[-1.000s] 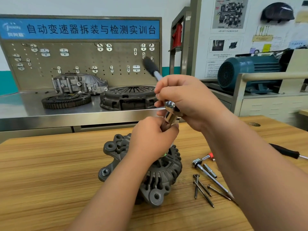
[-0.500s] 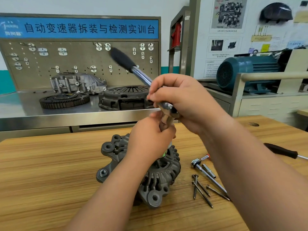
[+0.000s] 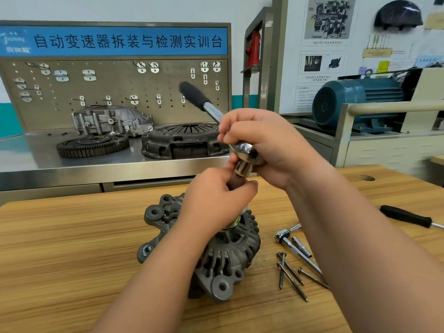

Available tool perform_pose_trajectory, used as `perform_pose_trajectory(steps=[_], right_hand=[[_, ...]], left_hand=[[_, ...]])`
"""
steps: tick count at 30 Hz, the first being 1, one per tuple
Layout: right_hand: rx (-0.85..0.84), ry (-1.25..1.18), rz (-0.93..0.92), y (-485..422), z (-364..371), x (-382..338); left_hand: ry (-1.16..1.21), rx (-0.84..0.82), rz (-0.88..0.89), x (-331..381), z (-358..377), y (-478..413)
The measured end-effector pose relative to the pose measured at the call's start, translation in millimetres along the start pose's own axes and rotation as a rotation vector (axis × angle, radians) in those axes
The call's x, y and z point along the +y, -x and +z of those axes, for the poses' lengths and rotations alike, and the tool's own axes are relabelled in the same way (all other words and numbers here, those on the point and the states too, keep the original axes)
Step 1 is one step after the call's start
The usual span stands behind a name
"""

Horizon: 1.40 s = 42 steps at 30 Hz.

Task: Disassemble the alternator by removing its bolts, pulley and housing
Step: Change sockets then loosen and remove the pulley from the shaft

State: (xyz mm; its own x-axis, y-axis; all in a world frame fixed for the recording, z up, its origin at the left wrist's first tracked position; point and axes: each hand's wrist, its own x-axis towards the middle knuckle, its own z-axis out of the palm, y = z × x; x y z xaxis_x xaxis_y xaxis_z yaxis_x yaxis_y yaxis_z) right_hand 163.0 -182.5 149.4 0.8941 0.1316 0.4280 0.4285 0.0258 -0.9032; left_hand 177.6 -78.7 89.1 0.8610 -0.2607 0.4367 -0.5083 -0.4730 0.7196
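Our alternator (image 3: 204, 248) sits pulley-end up near the middle of the wooden counter (image 3: 60, 248), so the pulley nut faces us and the ratchet (image 3: 242, 152) can stand straight over it. Our left hand (image 3: 216, 198) is closed around the dark extension and the pulley beneath it; we judge this grip stops the shaft from spinning while the nut is turned. Our right hand (image 3: 266, 145) is curled over the ratchet's chrome head, pressing it down onto the socket (image 3: 242, 168), while the black-gripped handle (image 3: 194, 96) points away to the upper left. Both forearms rise from the near edge, the right wrist bent above the left.

4 long bolts (image 3: 290, 275) lie loose just right of the alternator, beside a smaller driver (image 3: 295, 246), which suggests the housing bolts are already out and the pulley is the step in hand. A black-handled screwdriver (image 3: 406, 216) lies well apart at the right.
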Motion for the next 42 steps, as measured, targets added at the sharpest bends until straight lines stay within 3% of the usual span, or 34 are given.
perform_pose_trajectory(steps=[6, 10, 17, 19, 25, 33, 39, 42], right_hand=[[-0.413, -0.177, 0.003, -6, -10, 2], [-0.493, -0.271, -0.012, -4, -9, 0], [-0.276, 0.047, -0.184, 0, 10, -13], [-0.204, -0.007, -0.23, 0, 14, -18], [0.15, 0.117, -0.248, 16, 8, 3], [-0.084, 0.797, -0.076, 43, 9, 30], [-0.229, 1.104, -0.112, 45, 28, 18], [-0.233, 1.133, -0.137, 44, 35, 16]], left_hand=[[0.045, -0.065, 0.023, 0, -9, 0], [-0.08, 0.004, 0.146, -2, -12, 1], [0.043, 0.058, 0.203, 6, -18, 5], [0.144, 0.1, 0.184, 9, -21, 5], [0.318, 0.239, 0.128, 4, -38, 0], [0.333, 0.306, 0.173, -5, -53, -5], [0.375, 0.32, 0.171, -5, -54, -4], [0.447, 0.282, 0.176, -4, -59, -4]])
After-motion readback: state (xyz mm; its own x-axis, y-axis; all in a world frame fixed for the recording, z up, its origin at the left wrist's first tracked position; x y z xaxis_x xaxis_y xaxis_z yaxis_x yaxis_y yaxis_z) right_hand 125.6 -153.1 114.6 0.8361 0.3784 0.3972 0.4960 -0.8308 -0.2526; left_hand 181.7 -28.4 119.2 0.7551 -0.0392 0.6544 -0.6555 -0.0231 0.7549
